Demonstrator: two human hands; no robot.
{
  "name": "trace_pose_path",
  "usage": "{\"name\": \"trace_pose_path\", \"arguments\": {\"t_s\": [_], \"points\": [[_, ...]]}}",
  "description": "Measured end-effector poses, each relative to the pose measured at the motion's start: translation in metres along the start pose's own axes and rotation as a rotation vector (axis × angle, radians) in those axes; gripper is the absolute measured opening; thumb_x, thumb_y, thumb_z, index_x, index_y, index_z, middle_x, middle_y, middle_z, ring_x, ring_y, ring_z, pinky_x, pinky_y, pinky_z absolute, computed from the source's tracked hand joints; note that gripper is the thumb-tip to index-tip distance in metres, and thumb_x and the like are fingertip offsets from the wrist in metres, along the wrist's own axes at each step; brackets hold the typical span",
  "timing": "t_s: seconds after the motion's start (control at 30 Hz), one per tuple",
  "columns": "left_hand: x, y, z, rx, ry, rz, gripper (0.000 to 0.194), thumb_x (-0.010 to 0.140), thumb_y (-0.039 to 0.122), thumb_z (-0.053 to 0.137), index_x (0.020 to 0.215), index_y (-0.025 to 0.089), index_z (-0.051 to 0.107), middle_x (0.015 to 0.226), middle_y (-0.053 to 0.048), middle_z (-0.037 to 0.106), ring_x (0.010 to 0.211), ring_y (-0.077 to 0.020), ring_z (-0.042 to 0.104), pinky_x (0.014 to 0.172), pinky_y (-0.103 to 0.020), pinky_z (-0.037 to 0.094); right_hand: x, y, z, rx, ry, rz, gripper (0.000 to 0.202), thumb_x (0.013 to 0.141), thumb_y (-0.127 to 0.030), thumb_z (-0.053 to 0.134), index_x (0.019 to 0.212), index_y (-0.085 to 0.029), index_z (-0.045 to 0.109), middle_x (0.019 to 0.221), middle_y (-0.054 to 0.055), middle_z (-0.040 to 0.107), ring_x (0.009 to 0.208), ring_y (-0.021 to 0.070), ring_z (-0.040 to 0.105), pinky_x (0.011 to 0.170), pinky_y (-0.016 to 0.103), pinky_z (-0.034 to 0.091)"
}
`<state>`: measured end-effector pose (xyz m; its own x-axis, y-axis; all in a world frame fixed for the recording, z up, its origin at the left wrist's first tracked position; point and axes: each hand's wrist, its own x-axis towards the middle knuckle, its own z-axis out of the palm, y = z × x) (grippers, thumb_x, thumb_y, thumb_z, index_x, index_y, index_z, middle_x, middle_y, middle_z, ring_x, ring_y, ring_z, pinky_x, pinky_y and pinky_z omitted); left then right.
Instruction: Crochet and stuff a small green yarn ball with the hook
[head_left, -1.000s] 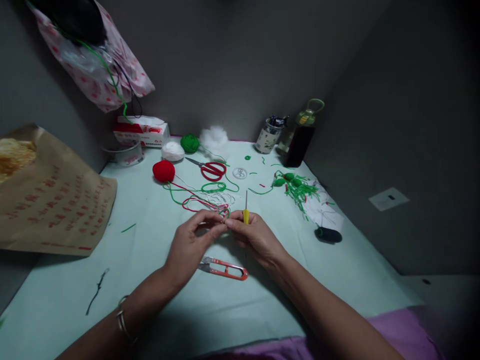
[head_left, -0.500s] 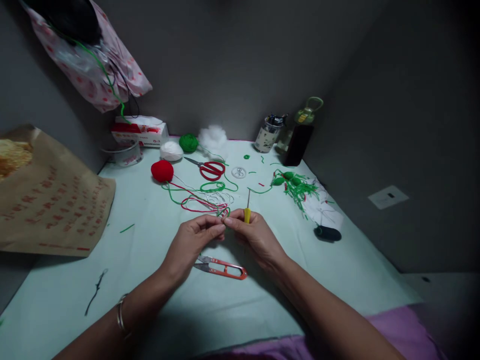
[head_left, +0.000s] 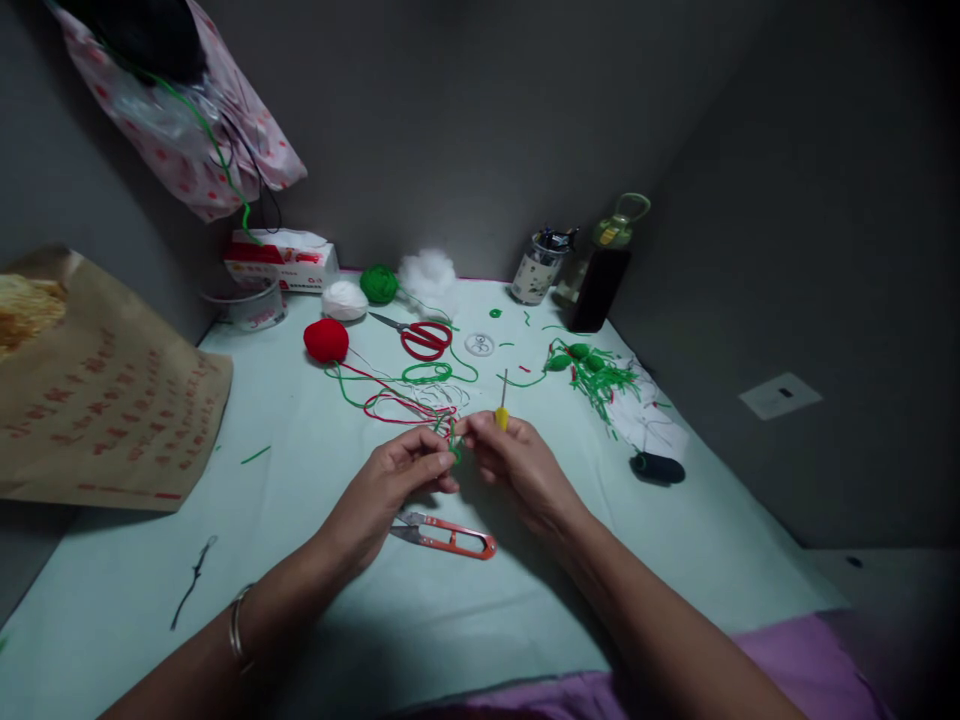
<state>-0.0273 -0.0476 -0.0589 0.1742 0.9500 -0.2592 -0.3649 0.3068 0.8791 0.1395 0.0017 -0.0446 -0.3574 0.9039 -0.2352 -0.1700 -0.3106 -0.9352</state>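
My left hand (head_left: pixel 405 480) is closed, thumb and forefinger pinching a small piece of green yarn (head_left: pixel 455 452). Close on its right, my right hand (head_left: pixel 521 465) is closed round a crochet hook with a yellow handle (head_left: pixel 502 418), its metal shaft pointing away from me. Red, green and white strands run from the fingertips to the red yarn ball (head_left: pixel 326 341) and the loops behind. Orange-handled thread snips (head_left: pixel 454 537) lie just below my hands. How the right fingertips meet the yarn is too small to tell.
Red-handled scissors (head_left: pixel 425 341), a green ball (head_left: pixel 379 284), a white ball (head_left: pixel 345 300) and stuffing (head_left: pixel 427 275) lie at the back. A paper bag (head_left: pixel 112 400) stands left. Right are green tasselled pieces (head_left: pixel 592 365), a pen cup (head_left: pixel 536 270) and a bottle (head_left: pixel 615 230).
My right hand has drawn slightly apart from my left, and the yellow hook has shifted a little right and away. Green yarn now shows between the fingertips.
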Motion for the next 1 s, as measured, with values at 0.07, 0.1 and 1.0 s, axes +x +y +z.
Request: {"name": "trace_pose_path", "arguments": {"t_s": [0.07, 0.1, 1.0], "points": [[0.0, 0.002, 0.0, -0.019, 0.042, 0.006, 0.02, 0.081, 0.034, 0.08, 0.079, 0.021, 0.066, 0.08, 0.003, 0.061, 0.074, -0.0129, 0.065, 0.075, -0.025, 0.047, -0.001, -0.008, -0.007, -0.022, 0.018, -0.043, 0.05, 0.086, -0.063, 0.065, 0.078, -0.015, 0.075, 0.06, -0.001, 0.054, 0.052, 0.0093, 0.042, 0.051, 0.025, 0.035], [0.0, 0.002, -0.001, -0.017, 0.061, 0.019, 0.02, 0.081, 0.035, 0.08, 0.079, 0.021, 0.066, 0.081, 0.003, 0.061, 0.075, -0.0132, 0.065, 0.076, -0.025, 0.047, -0.002, -0.012, -0.012, -0.051, 0.038, -0.093, 0.053, 0.09, -0.064, 0.06, 0.077, -0.015, 0.076, 0.062, 0.001, 0.057, 0.058, 0.0117, 0.049, 0.056, 0.025, 0.04], [-0.005, 0.009, 0.0, -0.091, 0.119, 0.183, 0.014, 0.086, 0.029, 0.078, 0.084, 0.019, 0.069, 0.089, -0.002, 0.074, 0.09, -0.017, 0.066, 0.089, -0.029, 0.048, -0.024, -0.018, -0.004, -0.401, 0.066, -0.516, 0.009, 0.085, -0.026, 0.078, 0.093, -0.027, 0.081, 0.091, 0.004, 0.075, 0.077, 0.019, 0.068, 0.074, 0.035, 0.056]]}}
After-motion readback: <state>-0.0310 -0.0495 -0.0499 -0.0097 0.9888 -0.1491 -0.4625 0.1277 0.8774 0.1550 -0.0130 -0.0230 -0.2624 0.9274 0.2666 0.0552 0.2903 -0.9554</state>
